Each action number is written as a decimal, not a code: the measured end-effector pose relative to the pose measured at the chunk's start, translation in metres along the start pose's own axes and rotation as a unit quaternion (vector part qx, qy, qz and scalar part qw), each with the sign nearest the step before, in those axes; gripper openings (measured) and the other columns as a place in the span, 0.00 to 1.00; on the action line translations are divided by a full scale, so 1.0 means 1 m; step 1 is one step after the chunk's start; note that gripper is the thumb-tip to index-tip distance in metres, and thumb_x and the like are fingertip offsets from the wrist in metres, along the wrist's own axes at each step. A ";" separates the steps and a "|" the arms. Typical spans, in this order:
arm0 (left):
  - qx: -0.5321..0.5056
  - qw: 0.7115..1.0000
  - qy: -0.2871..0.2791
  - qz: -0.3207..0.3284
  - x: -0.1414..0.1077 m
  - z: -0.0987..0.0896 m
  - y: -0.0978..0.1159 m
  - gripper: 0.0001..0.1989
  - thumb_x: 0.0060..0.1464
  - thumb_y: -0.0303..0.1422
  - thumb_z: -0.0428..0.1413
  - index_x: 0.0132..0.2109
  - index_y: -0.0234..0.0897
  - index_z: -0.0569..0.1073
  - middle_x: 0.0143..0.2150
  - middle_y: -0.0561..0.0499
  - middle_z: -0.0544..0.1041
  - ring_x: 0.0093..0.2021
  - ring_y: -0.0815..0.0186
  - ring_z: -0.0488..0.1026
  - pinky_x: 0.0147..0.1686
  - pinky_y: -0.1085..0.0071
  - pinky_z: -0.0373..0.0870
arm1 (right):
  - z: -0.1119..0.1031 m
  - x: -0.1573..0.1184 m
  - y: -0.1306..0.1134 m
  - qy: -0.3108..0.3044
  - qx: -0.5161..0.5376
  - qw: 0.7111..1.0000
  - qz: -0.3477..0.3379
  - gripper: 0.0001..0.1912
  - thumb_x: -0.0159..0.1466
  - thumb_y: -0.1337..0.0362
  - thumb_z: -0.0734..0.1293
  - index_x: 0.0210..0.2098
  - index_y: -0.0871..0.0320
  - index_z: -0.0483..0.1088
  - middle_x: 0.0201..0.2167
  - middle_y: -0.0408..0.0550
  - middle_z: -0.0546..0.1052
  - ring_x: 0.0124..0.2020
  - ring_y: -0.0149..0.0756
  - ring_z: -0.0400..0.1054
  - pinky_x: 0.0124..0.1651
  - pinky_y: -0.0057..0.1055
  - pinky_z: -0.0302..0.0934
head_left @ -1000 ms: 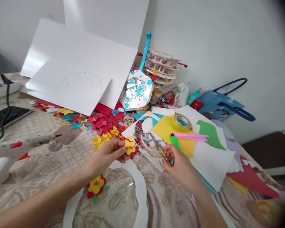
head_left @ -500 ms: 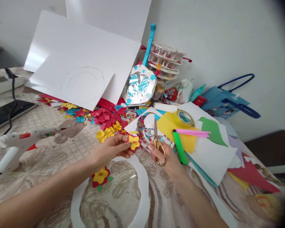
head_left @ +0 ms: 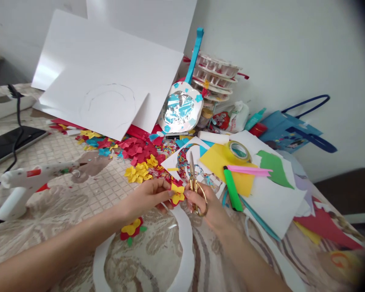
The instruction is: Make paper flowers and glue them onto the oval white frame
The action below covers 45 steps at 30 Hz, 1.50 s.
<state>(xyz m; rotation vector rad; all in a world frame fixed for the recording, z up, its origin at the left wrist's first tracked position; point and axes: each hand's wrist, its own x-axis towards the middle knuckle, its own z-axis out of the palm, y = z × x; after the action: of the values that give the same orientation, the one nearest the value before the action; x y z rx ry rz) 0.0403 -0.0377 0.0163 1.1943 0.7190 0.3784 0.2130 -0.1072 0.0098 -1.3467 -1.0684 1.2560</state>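
Between the fingers of my left hand point(head_left: 153, 195) is a paper flower point(head_left: 178, 194), yellow on top with red petals beneath. My right hand point(head_left: 205, 202) holds gold-handled scissors point(head_left: 193, 174), blades pointing away from me, and its fingertips are at the flower's right edge. Whether they touch it I cannot tell. Below my hands lies a white paper ring point(head_left: 185, 243), partly covered by my left arm. Inside its left side rests another red and yellow flower point(head_left: 130, 229) with green leaves. Yellow paper flowers point(head_left: 138, 173) are piled just beyond my left hand.
A glue gun point(head_left: 27, 182) lies at the left, by a phone point(head_left: 15, 144). Red paper flowers point(head_left: 136, 150) and white boards point(head_left: 88, 81) are behind. To the right are a green marker point(head_left: 232, 190), yellow tape point(head_left: 239, 151), paper sheets and a blue bag point(head_left: 292, 129).
My hands have come together: the flower moved right and slightly down, and the scissors moved left toward it. The view has shifted a little.
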 end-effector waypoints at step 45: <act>-0.060 0.998 0.017 -0.017 0.001 -0.001 -0.002 0.12 0.47 0.38 0.60 0.30 0.36 0.67 0.24 0.54 0.77 0.27 0.70 0.73 0.30 0.74 0.69 | 0.011 -0.008 0.016 -0.011 0.121 0.992 0.027 0.11 0.58 0.62 0.66 0.22 0.57 0.61 0.13 0.36 0.64 0.16 0.26 0.56 0.22 0.25 0.50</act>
<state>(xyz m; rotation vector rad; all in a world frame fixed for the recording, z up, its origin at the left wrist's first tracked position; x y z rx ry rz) 0.0402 -0.0368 0.0136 1.0633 0.7345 0.4089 0.2008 -0.1162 -0.0053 -1.1856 -0.8675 1.3942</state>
